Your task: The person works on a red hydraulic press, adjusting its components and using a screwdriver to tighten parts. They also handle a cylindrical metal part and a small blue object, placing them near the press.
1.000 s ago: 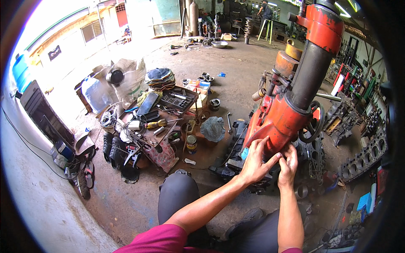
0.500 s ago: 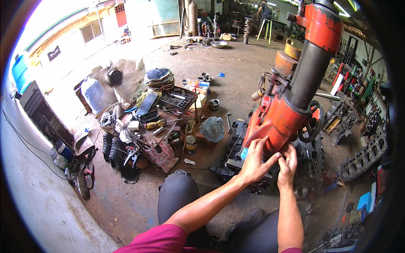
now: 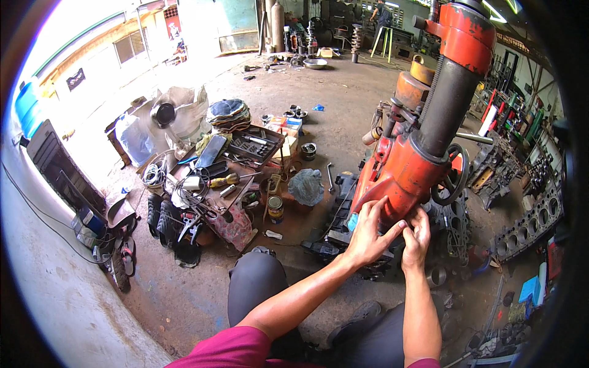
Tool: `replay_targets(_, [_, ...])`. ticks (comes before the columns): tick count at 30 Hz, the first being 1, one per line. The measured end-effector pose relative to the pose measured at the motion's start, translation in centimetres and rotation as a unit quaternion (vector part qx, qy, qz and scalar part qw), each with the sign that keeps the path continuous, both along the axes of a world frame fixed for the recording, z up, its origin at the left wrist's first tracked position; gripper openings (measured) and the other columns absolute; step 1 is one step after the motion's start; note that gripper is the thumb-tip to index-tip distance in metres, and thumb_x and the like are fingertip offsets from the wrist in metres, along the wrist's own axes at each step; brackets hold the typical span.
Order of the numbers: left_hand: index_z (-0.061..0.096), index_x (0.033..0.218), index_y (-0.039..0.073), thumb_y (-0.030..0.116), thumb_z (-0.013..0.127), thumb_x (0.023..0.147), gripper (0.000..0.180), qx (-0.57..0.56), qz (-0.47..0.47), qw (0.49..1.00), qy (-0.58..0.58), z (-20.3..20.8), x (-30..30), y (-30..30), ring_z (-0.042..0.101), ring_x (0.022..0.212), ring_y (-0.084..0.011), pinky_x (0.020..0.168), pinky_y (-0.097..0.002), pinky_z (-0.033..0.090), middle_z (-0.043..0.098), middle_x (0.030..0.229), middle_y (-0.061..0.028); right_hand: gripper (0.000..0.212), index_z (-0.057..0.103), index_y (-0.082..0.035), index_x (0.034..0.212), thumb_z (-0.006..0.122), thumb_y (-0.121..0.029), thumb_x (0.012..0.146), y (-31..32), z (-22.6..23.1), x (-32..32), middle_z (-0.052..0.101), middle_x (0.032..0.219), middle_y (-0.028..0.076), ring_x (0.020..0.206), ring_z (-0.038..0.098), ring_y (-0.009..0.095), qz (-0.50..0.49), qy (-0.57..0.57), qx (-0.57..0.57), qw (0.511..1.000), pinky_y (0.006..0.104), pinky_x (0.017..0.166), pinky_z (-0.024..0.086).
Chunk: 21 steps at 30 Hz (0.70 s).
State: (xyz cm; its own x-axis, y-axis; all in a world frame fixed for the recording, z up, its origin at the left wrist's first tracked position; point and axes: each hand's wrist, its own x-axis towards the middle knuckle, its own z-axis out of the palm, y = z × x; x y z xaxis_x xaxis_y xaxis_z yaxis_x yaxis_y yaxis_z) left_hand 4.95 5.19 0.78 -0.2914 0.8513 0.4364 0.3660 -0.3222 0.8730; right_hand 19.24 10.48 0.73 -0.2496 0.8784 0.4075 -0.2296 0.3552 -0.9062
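Observation:
A large red machine (image 3: 399,175) with a thick dark column (image 3: 451,110) stands tilted in the view, right of centre. Against the lower part of its red housing lies my left hand (image 3: 369,236), fingers stretched upward and thumb spread toward the right. Close beside it, my right hand (image 3: 416,238) is curled under the housing's bottom edge, its fingers bent together; whatever they hold, if anything, is hidden. The tip of my left thumb comes near the right fingers. A small light-blue piece (image 3: 353,222) shows just left of my left hand. A black handwheel (image 3: 453,178) sits on the machine's right side.
Left of the machine, a low, cluttered bench holds a tool tray (image 3: 254,146), cables and folded cloths (image 3: 228,115). A wrench (image 3: 330,178) lies on the floor near a plastic-wrapped bundle (image 3: 306,187). An engine block (image 3: 531,224) lies at right. Far back stands another person (image 3: 383,17).
The whole view has shifted very slightly. My hands stay at the bottom of the red housing in nearly the same pose.

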Motion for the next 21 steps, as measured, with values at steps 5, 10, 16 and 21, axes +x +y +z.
replay_targets(5, [0.042, 0.151, -0.002, 0.045, 0.074, 0.093, 0.081, -0.005, -0.003, 1.0, -0.004, 0.1, -0.1, 0.0, 0.054, 0.123, -0.0342, 0.098, -0.0418, 0.05, 0.048, 0.138, -0.0222, 0.07, 0.029, -0.001, 0.156, 0.059, -0.001, 0.093, -0.1, -0.3, -0.4, 0.046, 0.147, 0.023, 0.132, 0.053, 0.03, -0.042, -0.001, 0.018, 0.999, 0.0413, 0.109, 0.047])
replay_targets(10, [0.042, 0.15, -0.002, 0.043, 0.075, 0.093, 0.08, -0.001, -0.005, 1.0, -0.002, 0.1, -0.2, -0.1, 0.054, 0.123, -0.0346, 0.099, -0.0425, 0.05, 0.048, 0.137, -0.0221, 0.08, 0.022, -0.005, 0.159, 0.066, -0.002, 0.093, 0.3, -0.9, -0.9, 0.034, 0.157, 0.022, 0.137, 0.048, 0.034, -0.143, 0.003, -0.013, 0.99, 0.0433, 0.114, 0.043])
replay_targets(16, [0.043, 0.149, -0.003, 0.043, 0.074, 0.093, 0.079, -0.009, -0.009, 1.0, -0.011, 0.1, -0.2, 0.1, 0.054, 0.125, -0.0353, 0.1, -0.043, 0.049, 0.049, 0.136, -0.0226, 0.06, 0.038, 0.0, 0.151, 0.063, -0.003, 0.096, 0.2, -0.9, -0.9, 0.051, 0.145, 0.017, 0.132, 0.051, 0.025, -0.064, 0.009, -0.023, 0.998, 0.0386, 0.113, 0.039])
replay_targets(21, [0.044, 0.149, -0.003, 0.043, 0.073, 0.094, 0.078, -0.001, 0.004, 1.0, 0.001, 0.2, -0.1, 0.0, 0.054, 0.124, -0.0357, 0.101, -0.0432, 0.048, 0.05, 0.135, -0.0229, 0.052, 0.042, 0.005, 0.145, 0.06, -0.001, 0.096, 0.2, -0.2, -0.4, 0.058, 0.136, 0.018, 0.124, 0.058, 0.023, -0.012, -0.003, -0.037, 0.999, 0.038, 0.109, 0.045])
